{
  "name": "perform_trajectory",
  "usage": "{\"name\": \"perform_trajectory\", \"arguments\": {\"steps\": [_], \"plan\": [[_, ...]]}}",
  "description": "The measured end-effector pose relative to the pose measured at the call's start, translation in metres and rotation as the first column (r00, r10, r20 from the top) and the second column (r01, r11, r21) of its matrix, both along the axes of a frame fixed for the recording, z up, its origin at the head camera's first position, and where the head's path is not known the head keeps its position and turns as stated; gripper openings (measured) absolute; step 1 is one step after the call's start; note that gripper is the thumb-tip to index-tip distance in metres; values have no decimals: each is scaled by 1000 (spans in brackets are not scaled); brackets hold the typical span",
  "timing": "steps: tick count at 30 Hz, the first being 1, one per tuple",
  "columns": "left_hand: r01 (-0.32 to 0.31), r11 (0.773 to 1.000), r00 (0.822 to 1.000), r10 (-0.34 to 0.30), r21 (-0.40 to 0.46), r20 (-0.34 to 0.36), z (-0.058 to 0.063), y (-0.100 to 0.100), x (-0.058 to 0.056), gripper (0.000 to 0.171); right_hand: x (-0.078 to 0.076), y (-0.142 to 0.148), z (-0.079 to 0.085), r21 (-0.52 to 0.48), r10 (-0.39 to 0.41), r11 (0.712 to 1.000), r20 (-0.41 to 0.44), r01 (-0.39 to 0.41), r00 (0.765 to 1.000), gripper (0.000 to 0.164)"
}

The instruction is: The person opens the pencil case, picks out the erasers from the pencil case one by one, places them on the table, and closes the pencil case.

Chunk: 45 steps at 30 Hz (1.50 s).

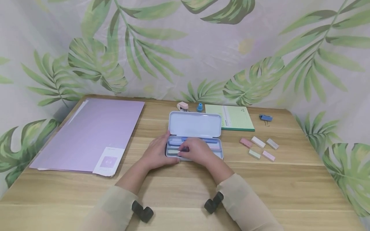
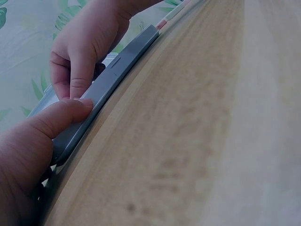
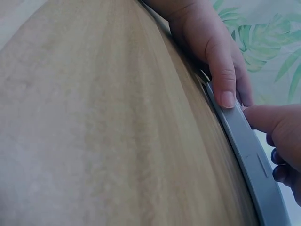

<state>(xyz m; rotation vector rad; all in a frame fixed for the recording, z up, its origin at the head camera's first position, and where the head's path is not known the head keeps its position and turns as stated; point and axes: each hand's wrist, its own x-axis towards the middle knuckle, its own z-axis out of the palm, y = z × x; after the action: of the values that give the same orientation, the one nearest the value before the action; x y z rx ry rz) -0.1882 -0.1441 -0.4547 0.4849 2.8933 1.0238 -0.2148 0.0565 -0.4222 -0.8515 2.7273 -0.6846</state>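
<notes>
A pale blue pencil case [image 1: 195, 125] lies with its lid raised at the middle of the table. My left hand [image 1: 157, 150] grips its left end, the thumb on the front wall, as the left wrist view also shows. Inside, a blue pen [image 1: 209, 140] lies in the back compartment, and a pale green block [image 1: 173, 152] shows in the front one. My right hand [image 1: 199, 151] reaches into the front compartment with bent fingers, pinching a small dark object [image 1: 185, 149]. I cannot tell what kind it is, as the fingers mostly cover it.
Several small erasers [image 1: 258, 141] lie to the right of the case. Behind are a green notebook [image 1: 240, 117], a blue binder clip [image 1: 265, 117], a pink-and-white stapler-like item [image 1: 182, 106] and a small blue item [image 1: 199, 107]. A large purple folder [image 1: 95, 131] covers the left side.
</notes>
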Motion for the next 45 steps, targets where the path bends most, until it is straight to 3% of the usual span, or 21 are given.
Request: {"name": "perform_trajectory", "arguments": {"steps": [8, 15, 18, 23, 28, 32, 36, 40, 45], "plan": [[-2, 1000, 1000, 3, -20, 17, 2, 2, 0, 120, 7, 33, 8, -161, -132, 979, -14, 128, 991, 17], [-22, 1000, 999, 23, -20, 44, 1, 2, -1, 121, 15, 96, 14, -234, -295, 931, -34, 280, 955, 17], [-20, 1000, 999, 21, -22, 43, 1, 2, -1, 121, 19, 130, 16, -212, -391, 903, -43, 374, 920, 18], [-22, 1000, 999, 23, -19, 37, 1, 3, -1, 121, 28, 191, 16, -179, -541, 836, -99, 520, 835, 25], [-25, 999, 999, 26, -24, 46, 0, 2, -2, 122, 38, 248, 11, -137, -639, 769, -161, 624, 752, 32], [-24, 999, 999, 25, -26, 44, -1, 2, -2, 122, 44, 284, 6, -94, -703, 710, -136, 697, 698, 37], [-25, 999, 999, 26, -26, 39, -1, 2, -2, 122, 45, 309, -3, -61, -742, 669, -102, 741, 662, 40], [-25, 999, 999, 26, -26, 45, -1, 3, -2, 122, 46, 322, -10, -35, -749, 661, -94, 750, 656, 40], [-25, 999, 998, 26, -29, 49, -1, 3, -3, 122, 45, 326, -14, -10, -730, 681, -93, 732, 678, 40]]}}
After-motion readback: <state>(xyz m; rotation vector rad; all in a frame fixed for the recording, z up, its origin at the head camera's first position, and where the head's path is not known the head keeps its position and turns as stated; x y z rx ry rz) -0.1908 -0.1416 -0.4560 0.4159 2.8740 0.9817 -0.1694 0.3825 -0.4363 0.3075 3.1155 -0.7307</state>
